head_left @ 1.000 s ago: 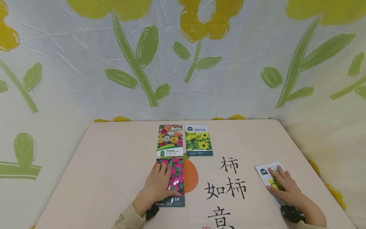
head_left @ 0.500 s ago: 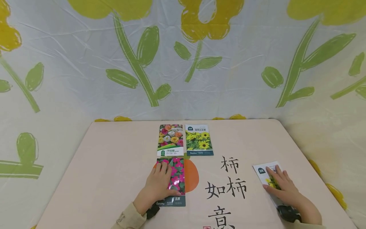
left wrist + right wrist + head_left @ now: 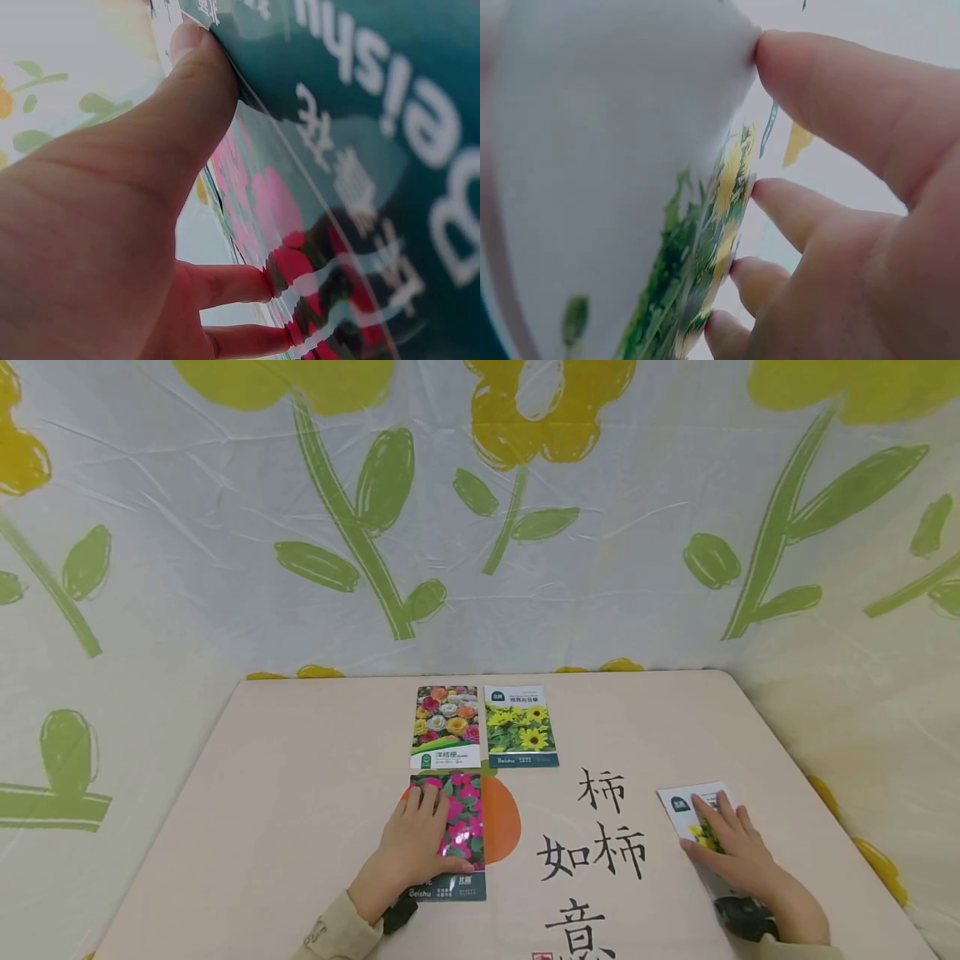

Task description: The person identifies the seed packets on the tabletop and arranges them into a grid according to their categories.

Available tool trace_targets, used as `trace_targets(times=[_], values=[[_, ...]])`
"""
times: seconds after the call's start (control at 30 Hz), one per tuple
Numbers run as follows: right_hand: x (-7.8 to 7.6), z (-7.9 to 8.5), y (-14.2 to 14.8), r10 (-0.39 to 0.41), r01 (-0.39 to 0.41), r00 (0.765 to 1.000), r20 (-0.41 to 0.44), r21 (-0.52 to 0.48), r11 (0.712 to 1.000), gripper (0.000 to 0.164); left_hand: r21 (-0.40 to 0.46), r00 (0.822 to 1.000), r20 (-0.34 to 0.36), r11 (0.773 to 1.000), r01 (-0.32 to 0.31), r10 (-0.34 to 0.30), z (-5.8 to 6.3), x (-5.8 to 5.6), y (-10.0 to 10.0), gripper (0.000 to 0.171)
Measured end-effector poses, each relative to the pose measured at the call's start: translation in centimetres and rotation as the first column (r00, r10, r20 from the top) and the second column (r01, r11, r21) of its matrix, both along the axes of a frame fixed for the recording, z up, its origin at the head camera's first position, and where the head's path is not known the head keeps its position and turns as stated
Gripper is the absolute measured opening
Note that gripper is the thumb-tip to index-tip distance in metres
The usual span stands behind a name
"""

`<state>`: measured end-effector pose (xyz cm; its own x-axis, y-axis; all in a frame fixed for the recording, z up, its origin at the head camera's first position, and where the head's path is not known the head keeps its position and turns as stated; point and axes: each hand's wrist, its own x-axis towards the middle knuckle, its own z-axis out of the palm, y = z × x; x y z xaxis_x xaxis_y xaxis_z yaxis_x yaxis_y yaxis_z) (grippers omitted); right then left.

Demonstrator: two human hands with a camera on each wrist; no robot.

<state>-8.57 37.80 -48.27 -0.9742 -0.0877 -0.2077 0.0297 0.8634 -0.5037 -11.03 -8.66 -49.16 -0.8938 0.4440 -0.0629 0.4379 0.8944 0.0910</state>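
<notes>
My left hand (image 3: 414, 843) rests on a seed packet with pink flowers (image 3: 467, 827), its fingertips on the upper part and the thumb near the dark green band. In the left wrist view, the thumb lies along that packet's edge. At the right, my right hand (image 3: 738, 852) lies spread over a white seed packet with yellow flowers (image 3: 678, 817), which is turned at a slant. The right wrist view shows the fingertips (image 3: 769, 60) touching this packet's face. Both hands cover part of their packets.
Behind the pink packet lies a seed packet with mixed-colour blooms (image 3: 446, 727). A sunflower seed packet (image 3: 521, 727) sits just right of it. The pink tablecloth (image 3: 300, 810) bears black characters (image 3: 603, 793) and an orange circle (image 3: 502, 822). A flower-printed cloth (image 3: 600, 585) hangs behind.
My right hand has slid its packet a little leftward across the tablecloth. The left hand and the other packets stay where they were.
</notes>
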Motion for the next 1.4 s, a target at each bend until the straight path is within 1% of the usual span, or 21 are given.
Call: trace_targets(times=[0.17, 0.33, 0.43, 0.53, 0.73, 0.87, 1.17, 1.4], values=[[-0.1, -0.2, -0.5, -0.009, 0.009, 1.0, 0.001, 0.002, 1.0, 0.081, -0.004, 1.0, 0.001, 1.0, 0.001, -0.001, 0.1, 0.0, 0.0, 0.103], [-0.2, -1.1, -0.6, -0.012, 0.012, 1.0, -0.028, -0.001, 1.0, 0.085, 0.002, 1.0, 0.004, 1.0, 0.002, -0.002, 0.2, 0.1, 0.0, 0.103], [-0.2, -1.6, -0.6, -0.02, 0.02, 0.999, -0.029, 0.003, 1.0, 0.087, 0.004, 1.0, 0.002, 1.0, 0.003, -0.003, 0.2, 0.1, 0.0, 0.102], [-0.3, -1.3, -1.0, -0.029, 0.029, 1.0, 0.003, 0.018, 0.999, 0.088, 0.009, 1.0, -0.002, 1.0, 0.004, -0.004, 0.2, 0.0, -0.1, 0.101], [-0.2, 0.3, -2.4, -0.06, 0.057, 0.994, 0.091, 0.032, 0.998, 0.088, -0.002, 1.0, -0.014, 1.0, 0.006, -0.006, 0.0, 0.0, -0.1, 0.101], [-0.2, 0.7, -3.1, -0.062, 0.058, 0.994, 0.092, 0.047, 0.997, 0.088, -0.014, 1.0, -0.024, 1.0, 0.007, -0.007, -0.1, 0.0, -0.1, 0.101], [-0.5, 0.4, -3.8, -0.063, 0.055, 0.995, 0.081, 0.102, 0.993, 0.089, -0.025, 1.0, -0.025, 1.0, 0.007, -0.007, 0.3, 0.0, -0.1, 0.101], [-0.5, -0.1, -4.3, -0.075, 0.065, 0.994, 0.085, 0.117, 0.991, 0.091, -0.021, 1.0, -0.027, 1.0, 0.007, -0.007, 0.2, 0.0, -0.1, 0.101]])
